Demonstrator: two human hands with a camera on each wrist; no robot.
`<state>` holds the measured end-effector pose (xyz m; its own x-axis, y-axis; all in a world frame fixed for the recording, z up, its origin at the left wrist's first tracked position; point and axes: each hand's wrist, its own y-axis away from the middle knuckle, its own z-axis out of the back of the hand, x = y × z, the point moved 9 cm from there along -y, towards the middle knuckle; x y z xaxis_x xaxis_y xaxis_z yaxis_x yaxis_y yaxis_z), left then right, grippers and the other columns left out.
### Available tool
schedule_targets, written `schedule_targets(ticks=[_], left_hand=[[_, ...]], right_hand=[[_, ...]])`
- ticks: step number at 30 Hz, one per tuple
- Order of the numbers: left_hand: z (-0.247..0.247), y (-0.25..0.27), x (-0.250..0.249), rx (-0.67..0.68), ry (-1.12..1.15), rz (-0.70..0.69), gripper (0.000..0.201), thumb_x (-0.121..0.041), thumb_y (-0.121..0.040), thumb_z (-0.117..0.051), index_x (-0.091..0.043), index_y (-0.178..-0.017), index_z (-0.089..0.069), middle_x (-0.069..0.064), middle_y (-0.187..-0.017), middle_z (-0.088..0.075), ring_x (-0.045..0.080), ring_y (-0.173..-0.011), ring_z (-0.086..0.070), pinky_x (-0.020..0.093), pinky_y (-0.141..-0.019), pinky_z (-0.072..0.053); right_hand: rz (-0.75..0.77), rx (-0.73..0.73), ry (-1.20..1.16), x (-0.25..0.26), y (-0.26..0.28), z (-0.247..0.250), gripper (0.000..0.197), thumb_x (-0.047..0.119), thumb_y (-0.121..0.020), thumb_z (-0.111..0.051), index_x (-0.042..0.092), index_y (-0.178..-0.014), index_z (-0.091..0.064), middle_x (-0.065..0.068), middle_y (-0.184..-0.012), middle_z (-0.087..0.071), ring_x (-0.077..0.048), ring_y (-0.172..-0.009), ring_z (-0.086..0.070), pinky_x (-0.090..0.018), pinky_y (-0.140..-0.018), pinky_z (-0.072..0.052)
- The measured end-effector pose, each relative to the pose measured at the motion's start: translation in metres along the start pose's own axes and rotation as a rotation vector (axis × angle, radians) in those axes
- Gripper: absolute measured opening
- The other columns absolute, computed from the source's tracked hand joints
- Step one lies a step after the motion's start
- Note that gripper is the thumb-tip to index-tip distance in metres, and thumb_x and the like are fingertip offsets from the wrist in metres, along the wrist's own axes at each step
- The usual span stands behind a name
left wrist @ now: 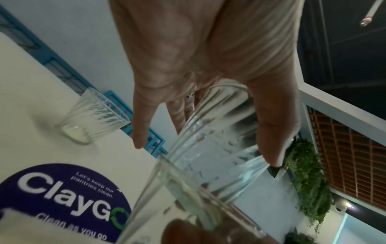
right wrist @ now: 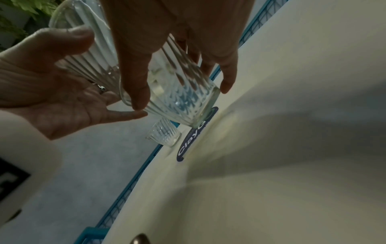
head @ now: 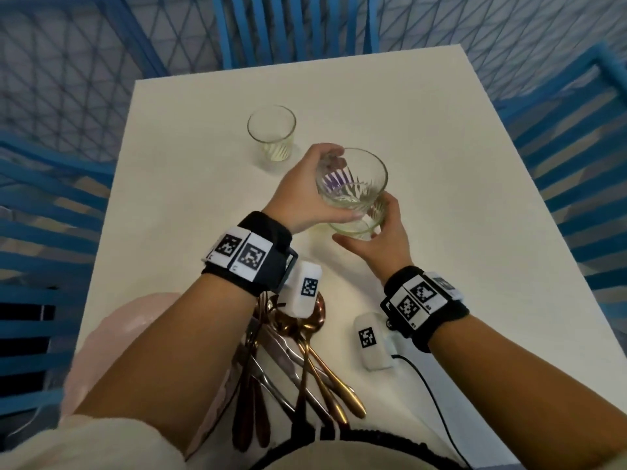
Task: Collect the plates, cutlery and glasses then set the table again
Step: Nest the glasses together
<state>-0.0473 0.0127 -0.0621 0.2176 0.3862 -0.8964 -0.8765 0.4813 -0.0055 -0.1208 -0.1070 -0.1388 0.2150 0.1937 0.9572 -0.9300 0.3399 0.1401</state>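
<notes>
I hold two nested glasses (head: 353, 188) tilted above the desk (head: 441, 147); my left hand (head: 305, 191) wraps the upper one, my right hand (head: 376, 245) cups the lower base. Ribbed, slick glass: I'd seat them gently, without jamming. Another glass (head: 271, 132) stands beyond; cutlery (head: 298, 361) lies near me.

A white rectangular table (head: 441, 184) stands on a grey floor (head: 68, 62) patterned with crossing lines. Blue slatted chairs (head: 51, 212) surround it on three sides. A round purple "ClayGo" sticker (left wrist: 62, 198) lies on the tabletop. Trailing green plants (left wrist: 307, 181) hang beside a brown lattice panel (left wrist: 351, 165).
</notes>
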Motion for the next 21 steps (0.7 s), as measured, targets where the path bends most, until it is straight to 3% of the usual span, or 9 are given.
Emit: schedule_targets(ticks=[3,7,9,12,14,16,17,21], left_hand=[[0.0,0.002,0.005,-0.005,-0.065,0.001,0.09,-0.015,-0.055,-0.089,-0.008,-0.132,-0.042,0.003,-0.128,-0.05,0.006,-0.115,-0.049,-0.002,-0.091,-0.034],[-0.003,0.005,0.017,0.012,-0.138,0.049,0.091,-0.015,-0.054,-0.09,-0.01,-0.132,-0.042,0.01,-0.131,-0.044,0.008,-0.116,-0.046,-0.001,-0.091,-0.031],[-0.003,0.006,0.021,0.052,-0.129,0.077,0.096,-0.016,-0.052,-0.091,-0.011,-0.134,-0.04,0.009,-0.133,-0.041,0.01,-0.119,-0.045,0.006,-0.098,-0.035],[0.005,0.002,0.029,0.096,0.056,0.165,0.108,-0.031,-0.047,-0.091,-0.015,-0.139,-0.035,0.003,-0.134,-0.041,0.009,-0.124,-0.042,0.028,-0.108,-0.04],[0.03,-0.009,0.044,-0.112,0.239,0.243,0.107,-0.04,-0.052,-0.087,-0.014,-0.14,-0.031,0.0,-0.13,-0.044,0.01,-0.121,-0.042,0.035,-0.108,-0.04],[0.061,-0.019,0.074,-0.393,0.32,0.394,0.092,-0.026,-0.069,-0.081,-0.01,-0.142,-0.026,0.006,-0.135,-0.045,0.015,-0.121,-0.044,0.044,-0.109,-0.039],[0.073,-0.024,0.091,-0.472,0.307,0.479,0.091,-0.02,-0.072,-0.079,-0.009,-0.143,-0.023,0.009,-0.14,-0.042,0.018,-0.125,-0.044,0.045,-0.109,-0.038],[0.092,-0.053,0.137,-0.465,0.165,0.712,0.104,-0.025,-0.069,-0.082,0.0,-0.143,-0.013,0.015,-0.146,-0.034,0.028,-0.133,-0.04,0.041,-0.109,-0.039]], right_hand=[[-0.001,0.015,0.007,0.005,-0.002,-0.006,0.089,0.016,-0.06,-0.086,0.016,-0.133,-0.036,0.006,-0.116,-0.056,-0.015,-0.108,-0.057,-0.035,-0.096,-0.049],[0.019,-0.001,0.005,0.012,-0.005,-0.011,0.086,0.015,-0.06,-0.086,0.019,-0.131,-0.038,0.01,-0.11,-0.057,-0.011,-0.102,-0.058,-0.023,-0.086,-0.048],[0.031,0.005,0.006,0.013,-0.007,-0.012,0.087,0.013,-0.06,-0.086,0.018,-0.132,-0.037,0.012,-0.108,-0.055,-0.009,-0.1,-0.056,-0.017,-0.082,-0.045],[0.02,0.035,0.006,0.009,-0.01,-0.014,0.088,0.013,-0.06,-0.086,0.017,-0.132,-0.036,0.013,-0.108,-0.053,-0.007,-0.1,-0.054,-0.007,-0.077,-0.042],[0.011,0.053,0.006,0.004,-0.011,-0.016,0.089,0.013,-0.059,-0.086,0.016,-0.132,-0.036,0.012,-0.11,-0.053,-0.007,-0.102,-0.053,-0.006,-0.079,-0.04],[0.0,0.061,0.002,-0.001,-0.011,-0.017,0.09,0.013,-0.059,-0.087,0.016,-0.132,-0.036,0.011,-0.114,-0.053,-0.008,-0.106,-0.052,-0.007,-0.081,-0.04],[-0.005,0.061,-0.002,-0.004,-0.012,-0.018,0.09,0.012,-0.058,-0.087,0.016,-0.132,-0.036,0.01,-0.115,-0.053,-0.009,-0.107,-0.052,-0.008,-0.082,-0.041],[-0.013,0.068,-0.004,-0.008,-0.016,-0.02,0.089,0.011,-0.058,-0.087,0.016,-0.131,-0.037,0.009,-0.116,-0.052,-0.009,-0.108,-0.052,-0.016,-0.088,-0.044]])
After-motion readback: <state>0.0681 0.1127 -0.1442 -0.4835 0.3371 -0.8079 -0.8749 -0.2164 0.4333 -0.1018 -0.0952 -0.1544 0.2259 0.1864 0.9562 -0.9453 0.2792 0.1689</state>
